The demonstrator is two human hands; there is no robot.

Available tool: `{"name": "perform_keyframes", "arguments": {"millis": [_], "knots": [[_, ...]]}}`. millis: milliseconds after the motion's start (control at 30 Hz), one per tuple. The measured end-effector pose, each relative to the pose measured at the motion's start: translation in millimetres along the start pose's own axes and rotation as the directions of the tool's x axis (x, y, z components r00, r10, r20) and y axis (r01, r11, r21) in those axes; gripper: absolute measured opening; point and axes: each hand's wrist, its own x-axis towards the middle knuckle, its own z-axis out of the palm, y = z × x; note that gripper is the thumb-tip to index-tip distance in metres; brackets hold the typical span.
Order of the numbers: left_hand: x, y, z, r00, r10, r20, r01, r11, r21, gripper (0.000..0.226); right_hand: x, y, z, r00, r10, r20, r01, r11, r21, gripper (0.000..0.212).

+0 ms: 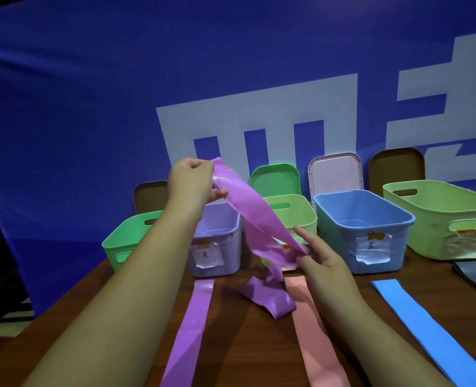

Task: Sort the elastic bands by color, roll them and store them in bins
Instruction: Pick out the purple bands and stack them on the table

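The brown surface (245, 353) carries a row of bins beyond the fingers, the lilac bin (232, 252) just behind the left hand (189, 180). A purple band (248, 208) slopes down between both hands, its tail crumpled below the right hand (323, 261). The left fingers pinch its top end. The right thumb and forefinger pinch it lower, the other fingers spread. It looks light, limp and glossy, probably slippery, so rolling likely calls for flattening an end first.
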Motion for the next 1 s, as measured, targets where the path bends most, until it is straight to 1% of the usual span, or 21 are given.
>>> {"name": "perform_keyframes", "arguments": {"millis": [67, 167, 267, 300, 333, 367, 400, 533, 600, 667, 800, 933, 1000], "knots": [[5.1, -3.4, -2.7, 1.000, -0.017, -0.008, 0.017, 1.000, -0.026, 0.022, -1.3, -2.8, 0.6, 0.991, 0.032, 0.127, -0.054, 0.984, 0.169, 0.055], [10.1, -7.8, -7.9, 0.998, -0.052, -0.026, 0.050, 0.996, -0.072, 0.020, -0.1, -1.3, 0.5, 0.960, 0.081, 0.267, -0.186, 0.899, 0.396, 0.055], [13.4, -13.1, -15.2, 0.994, -0.106, -0.039, 0.100, 0.988, -0.121, 0.015, 2.5, 1.8, -1.6, 0.926, 0.064, 0.372, -0.264, 0.814, 0.518, 0.064], [14.2, -15.1, -17.9, 0.992, -0.122, -0.039, 0.116, 0.985, -0.127, 0.013, 2.9, 3.0, -1.8, 0.913, 0.046, 0.406, -0.282, 0.791, 0.544, 0.062], [15.2, -17.0, -20.4, 0.990, -0.135, -0.037, 0.129, 0.983, -0.132, 0.011, 3.0, 4.1, -1.7, 0.900, 0.030, 0.434, -0.288, 0.789, 0.543, 0.058], [15.4, -18.3, -22.5, 0.989, -0.142, -0.033, 0.136, 0.981, -0.135, 0.010, 3.2, 6.1, -1.5, 0.893, 0.022, 0.449, -0.280, 0.809, 0.517, 0.052], [15.6, -19.4, -24.3, 0.989, -0.144, -0.033, 0.139, 0.982, -0.131, 0.010, 2.8, 9.1, -0.6, 0.896, 0.031, 0.442, -0.265, 0.837, 0.479, 0.048], [10.6, -16.6, -28.5, 0.991, -0.132, -0.024, 0.129, 0.988, -0.087, 0.011, -3.9, 12.2, 3.0, 0.944, 0.112, 0.309, -0.202, 0.940, 0.276, 0.034], [8.0, -14.7, -30.0, 0.994, -0.113, 0.001, 0.113, 0.991, -0.076, 0.015, -8.0, 7.6, 4.4, 0.954, 0.124, 0.274, -0.183, 0.962, 0.204, 0.021], [5.3, -13.4, -31.2, 0.996, -0.089, 0.027, 0.091, 0.992, -0.084, 0.018, -8.4, 5.8, 4.0, 0.961, 0.121, 0.248, -0.179, 0.957, 0.228, 0.016], [-0.5, -9.9, -28.1, 0.997, -0.027, 0.068, 0.034, 0.994, -0.107, 0.021, -5.1, 10.2, 4.7, 0.970, 0.083, 0.229, -0.139, 0.961, 0.240, 0.019], [-3.3, -0.4, -20.4, 0.991, 0.031, 0.129, -0.016, 0.993, -0.118, 0.025, 4.5, 16.6, 2.1, 0.991, -0.033, 0.126, 0.005, 0.976, 0.216, 0.015], [-3.2, 5.7, -15.6, 0.985, 0.081, 0.151, -0.070, 0.994, -0.081, 0.027, 10.0, 18.7, -0.2, 0.998, -0.033, 0.054, 0.021, 0.978, 0.208, 0.010]]}}
